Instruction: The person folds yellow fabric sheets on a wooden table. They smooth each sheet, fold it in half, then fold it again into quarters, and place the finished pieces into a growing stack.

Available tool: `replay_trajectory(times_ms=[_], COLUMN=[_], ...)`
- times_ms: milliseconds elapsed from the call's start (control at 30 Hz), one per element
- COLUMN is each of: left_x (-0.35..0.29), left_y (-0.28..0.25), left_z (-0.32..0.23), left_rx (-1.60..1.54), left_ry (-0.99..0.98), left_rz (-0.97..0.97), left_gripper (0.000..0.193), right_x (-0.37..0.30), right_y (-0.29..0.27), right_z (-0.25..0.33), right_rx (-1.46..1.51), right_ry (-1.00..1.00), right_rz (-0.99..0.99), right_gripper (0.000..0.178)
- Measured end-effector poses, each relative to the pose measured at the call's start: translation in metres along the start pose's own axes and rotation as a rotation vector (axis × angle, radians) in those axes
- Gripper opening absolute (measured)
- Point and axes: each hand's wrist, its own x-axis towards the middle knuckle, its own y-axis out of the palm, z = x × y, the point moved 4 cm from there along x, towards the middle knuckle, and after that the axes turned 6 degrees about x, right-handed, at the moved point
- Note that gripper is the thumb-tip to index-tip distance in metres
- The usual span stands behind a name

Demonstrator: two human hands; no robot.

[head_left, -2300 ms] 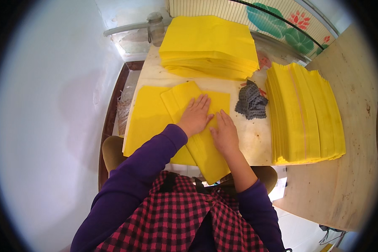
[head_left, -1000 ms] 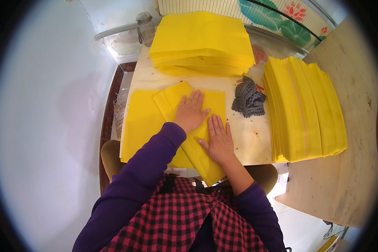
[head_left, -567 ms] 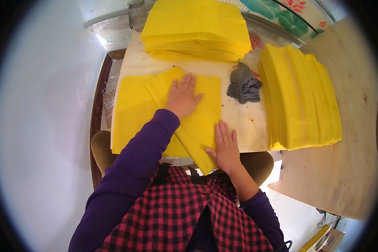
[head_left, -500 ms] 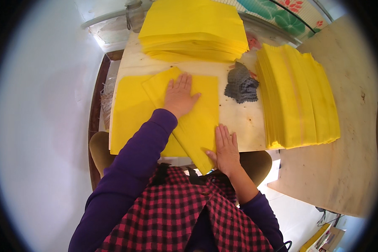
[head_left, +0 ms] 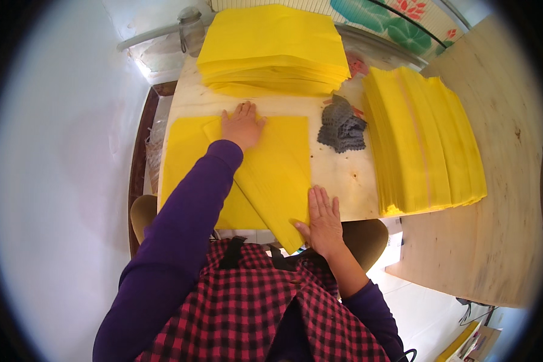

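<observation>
A flat yellow sheet (head_left: 187,157), paper or cloth I cannot tell, lies on the near part of the wooden table. Over its right half a folded yellow piece (head_left: 265,175) runs slantwise, its lower corner jutting past the table's near edge. My left hand (head_left: 242,125) lies flat on the upper end of this folded piece, fingers pointing away from me. Along the right edge of the piece rests my right hand (head_left: 324,226), fingers stretched out and thumb touching the yellow material. Neither hand grips anything.
At the table's far side stands a thick stack of yellow sheets (head_left: 271,36). Another stack of folded yellow pieces (head_left: 422,145) fills the right side. Between them lies a crumpled dark grey cloth (head_left: 342,125) with zigzag edges. A lidded jar (head_left: 191,30) stands at the back left.
My left hand has slid left across the folded piece, toward its upper left corner. My right hand stays at the right edge. The whole view has shifted slightly.
</observation>
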Motion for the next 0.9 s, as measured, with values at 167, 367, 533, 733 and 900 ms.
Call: replay_trajectory(times_ms=[167,367,533,733,900], left_x=[0.006,-0.013,-0.085,-0.151,-0.148], left_y=[-0.009,-0.022,-0.011,0.011,0.007], left_z=[0.006,0.04,0.077,0.066,0.053], left_rx=[0.007,-0.15,-0.839,-1.73,-1.941], left_ry=[-0.029,-0.019,-0.089,-0.42,-0.514], left_rz=[0.014,-0.252,-0.311,-0.117,-0.045], left_gripper=[0.066,0.068,0.062,0.053,0.049], right_x=[-0.001,-0.003,0.008,0.026,0.031], right_y=[-0.001,-0.019,-0.023,-0.025,-0.034], right_z=[0.002,-0.009,-0.031,-0.034,-0.029], right_rx=[0.025,0.337,0.654,0.494,0.573], right_ry=[0.005,0.035,0.304,0.266,0.255], right_rz=[-0.01,-0.219,-0.293,-0.102,0.008], right_gripper=[0.082,0.057,0.032,0.022,0.023])
